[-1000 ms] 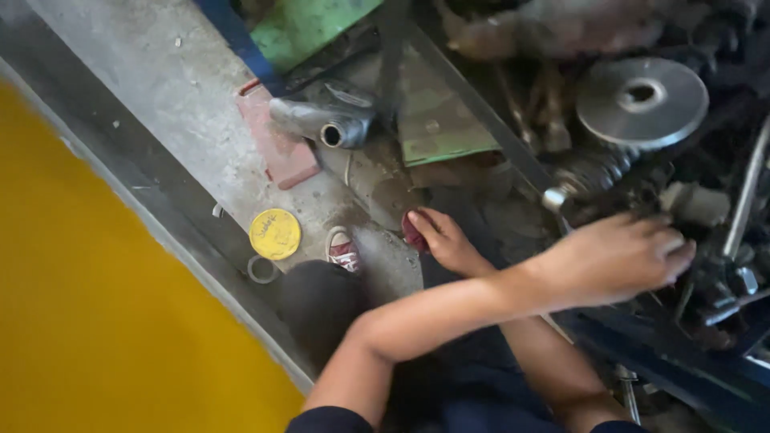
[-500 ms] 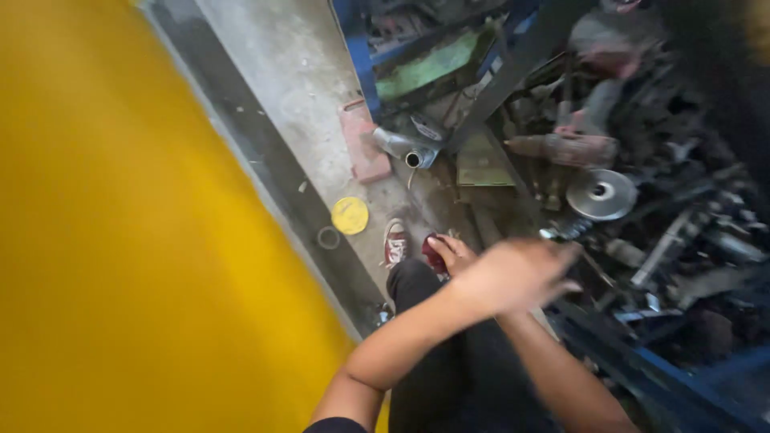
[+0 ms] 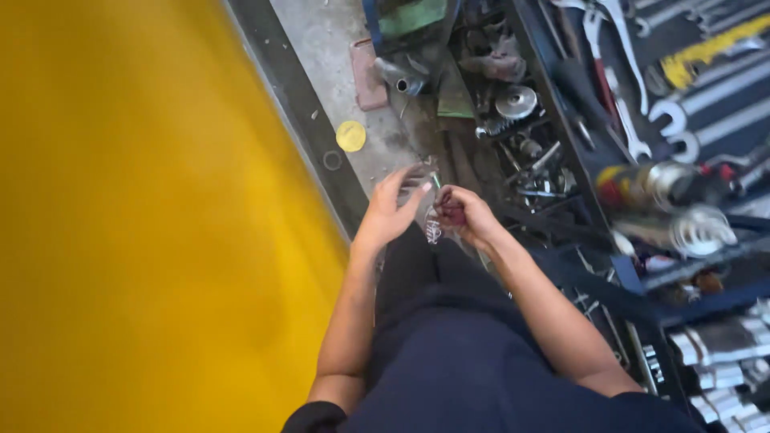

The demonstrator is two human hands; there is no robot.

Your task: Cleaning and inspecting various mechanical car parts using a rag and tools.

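I am standing and looking down past my dark clothes. In front of my waist, my left hand (image 3: pixel 391 210) and my right hand (image 3: pixel 467 215) meet on a small clear plastic bag (image 3: pixel 434 222) with small parts in it. The left hand's fingers are spread against the bag's upper edge. The right hand is closed around a dark red object (image 3: pixel 451 213) at the bag. What the red object is cannot be made out.
A blue tool cart (image 3: pixel 609 240) on the right holds metal parts, a round pulley (image 3: pixel 516 101) and several wrenches (image 3: pixel 634 96). On the concrete floor lie a yellow lid (image 3: pixel 350 135), a red brick (image 3: pixel 367 76) and a short metal pipe (image 3: pixel 401 78). A yellow surface (image 3: pixel 144 224) fills the left.
The view has risen and pulled back from the floor. My right hand came away from the cart's lower shelf; both hands now meet on the small bag.
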